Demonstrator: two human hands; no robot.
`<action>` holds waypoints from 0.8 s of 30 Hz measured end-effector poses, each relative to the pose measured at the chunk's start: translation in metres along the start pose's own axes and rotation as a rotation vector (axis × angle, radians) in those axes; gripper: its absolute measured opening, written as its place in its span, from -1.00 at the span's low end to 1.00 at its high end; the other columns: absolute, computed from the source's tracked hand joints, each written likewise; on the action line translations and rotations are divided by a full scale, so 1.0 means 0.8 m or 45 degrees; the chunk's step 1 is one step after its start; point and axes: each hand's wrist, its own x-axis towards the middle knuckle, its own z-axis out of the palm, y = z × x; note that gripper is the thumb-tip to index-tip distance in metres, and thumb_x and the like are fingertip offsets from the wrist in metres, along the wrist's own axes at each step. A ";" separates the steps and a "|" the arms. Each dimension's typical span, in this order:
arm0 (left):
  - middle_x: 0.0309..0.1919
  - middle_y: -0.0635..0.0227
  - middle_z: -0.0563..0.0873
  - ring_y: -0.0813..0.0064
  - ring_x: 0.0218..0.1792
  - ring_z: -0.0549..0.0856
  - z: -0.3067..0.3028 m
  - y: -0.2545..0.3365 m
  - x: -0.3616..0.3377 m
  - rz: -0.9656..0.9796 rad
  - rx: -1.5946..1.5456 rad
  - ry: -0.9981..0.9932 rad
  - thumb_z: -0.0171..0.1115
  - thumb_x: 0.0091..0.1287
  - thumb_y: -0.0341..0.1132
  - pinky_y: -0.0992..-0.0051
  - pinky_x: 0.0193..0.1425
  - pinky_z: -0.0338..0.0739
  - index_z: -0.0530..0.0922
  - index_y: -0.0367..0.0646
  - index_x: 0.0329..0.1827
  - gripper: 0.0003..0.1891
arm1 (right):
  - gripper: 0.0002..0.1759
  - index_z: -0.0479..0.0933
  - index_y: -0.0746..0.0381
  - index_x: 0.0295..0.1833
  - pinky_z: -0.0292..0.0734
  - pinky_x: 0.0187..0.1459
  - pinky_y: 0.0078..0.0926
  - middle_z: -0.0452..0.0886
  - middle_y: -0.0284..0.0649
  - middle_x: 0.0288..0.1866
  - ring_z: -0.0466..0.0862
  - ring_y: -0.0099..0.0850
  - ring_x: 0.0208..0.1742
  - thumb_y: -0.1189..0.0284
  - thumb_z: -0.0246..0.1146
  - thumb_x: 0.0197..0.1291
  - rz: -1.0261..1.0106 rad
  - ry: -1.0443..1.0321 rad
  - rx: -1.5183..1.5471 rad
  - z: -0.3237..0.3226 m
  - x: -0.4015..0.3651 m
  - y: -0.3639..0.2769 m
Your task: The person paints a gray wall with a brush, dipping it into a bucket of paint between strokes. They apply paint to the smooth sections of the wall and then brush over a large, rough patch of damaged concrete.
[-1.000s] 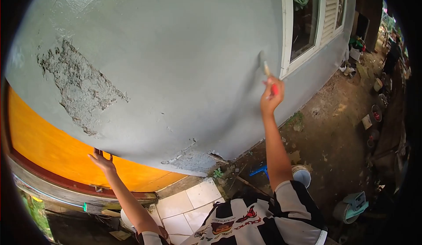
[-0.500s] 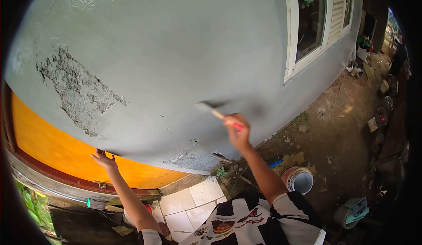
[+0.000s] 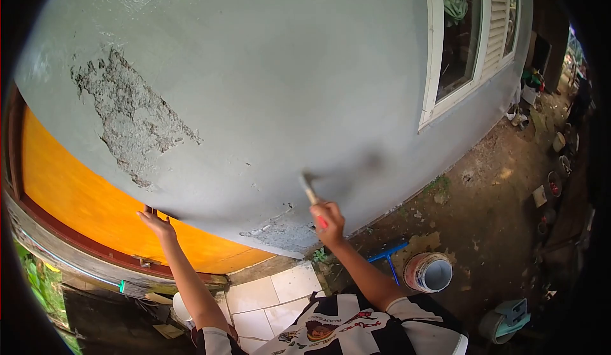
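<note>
My right hand (image 3: 327, 221) is closed round the handle of a paintbrush (image 3: 309, 188), which has a pale wooden handle with red near the grip. The brush head, blurred, is at or close to the grey wall (image 3: 273, 94). At the wall's edge beside the orange door (image 3: 83, 196), my left hand (image 3: 157, 221) has its fingers stretched out and appears to rest against that edge, holding nothing I can see. Left of centre, a rough patch (image 3: 130, 113) of broken plaster breaks the smooth surface. Another rough patch (image 3: 280, 231) lies low, near the corner.
A bucket (image 3: 438, 275) stands on the dirt ground to my right, near a blue T-shaped tool (image 3: 389, 252). White floor tiles (image 3: 251, 294) lie below. A white-framed window (image 3: 435, 56) is at upper right. Several containers (image 3: 554, 183) line the far right.
My right hand and the paintbrush have moved down and slightly left, with the brush now more upright. My left hand stays at the wall edge. The view has shifted slightly.
</note>
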 end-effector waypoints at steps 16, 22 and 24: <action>0.57 0.25 0.13 0.26 0.58 0.03 -0.039 -0.003 -0.001 0.052 -0.069 -0.261 -0.52 0.40 0.41 -0.36 0.37 -0.28 0.11 0.00 0.57 -0.14 | -0.77 0.47 0.23 0.03 0.68 0.01 -0.24 0.64 -0.03 -0.04 0.70 -0.14 -0.07 0.45 0.19 0.28 1.233 1.176 0.864 -0.172 -0.215 0.076; 0.57 0.23 0.12 0.24 0.58 0.01 -0.048 0.009 -0.009 0.070 0.000 -0.356 -0.49 0.38 0.43 -0.36 0.36 -0.24 0.08 -0.02 0.58 -0.11 | -0.62 0.42 0.36 0.19 0.63 0.12 -0.44 0.63 -0.07 0.01 0.65 -0.24 0.05 0.44 0.20 0.32 1.116 1.808 0.646 -0.375 -0.312 0.052; 0.57 0.23 0.11 0.24 0.59 0.01 -0.051 0.015 -0.012 0.068 0.008 -0.394 -0.48 0.38 0.44 -0.36 0.36 -0.23 0.07 0.00 0.58 -0.11 | -0.63 0.46 0.40 0.16 0.61 0.10 -0.52 0.63 -0.09 0.04 0.64 -0.29 0.07 0.36 0.16 0.38 1.092 1.916 0.475 -0.388 -0.321 0.016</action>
